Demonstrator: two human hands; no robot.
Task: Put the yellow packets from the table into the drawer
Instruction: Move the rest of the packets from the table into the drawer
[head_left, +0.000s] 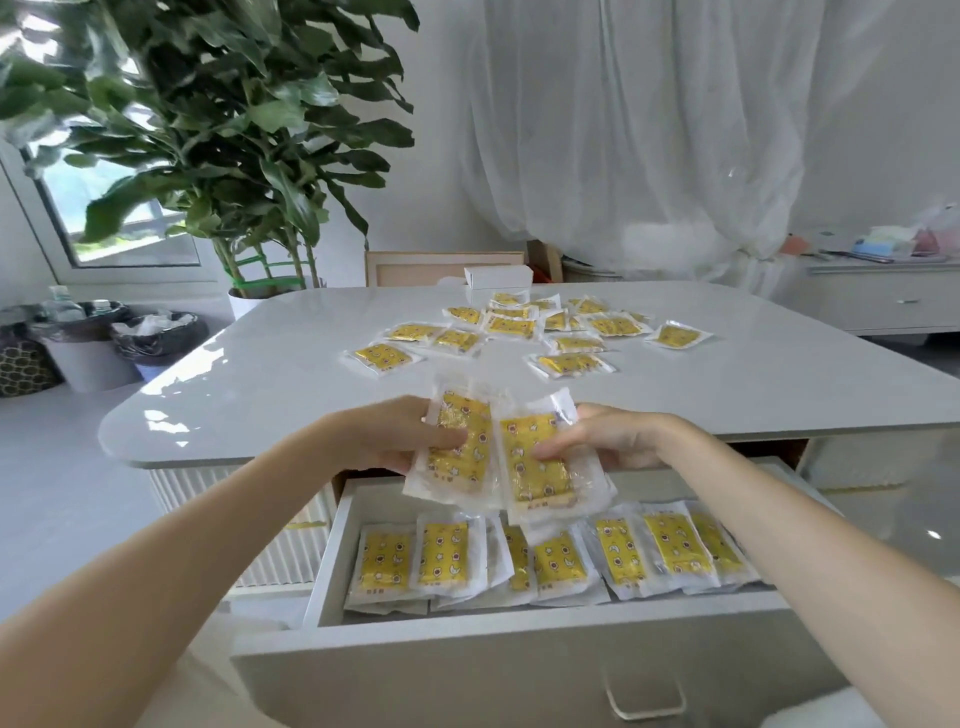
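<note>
My left hand (397, 434) grips a yellow packet in clear wrap (460, 452), thumb on its front. My right hand (605, 436) holds a second yellow packet (540, 470) beside it, slightly overlapping. Both packets hang above the back of the open white drawer (519, 654), in front of the table edge. A row of several yellow packets (550, 558) lies inside the drawer. Several more yellow packets (566, 332) are scattered over the far middle of the white table (260, 374).
A small white box (497, 276) sits at the table's far edge. A large potted plant (223, 145) and lined bins (156, 338) stand to the left. A white sideboard (883, 301) with clutter is at the right, beside white curtains.
</note>
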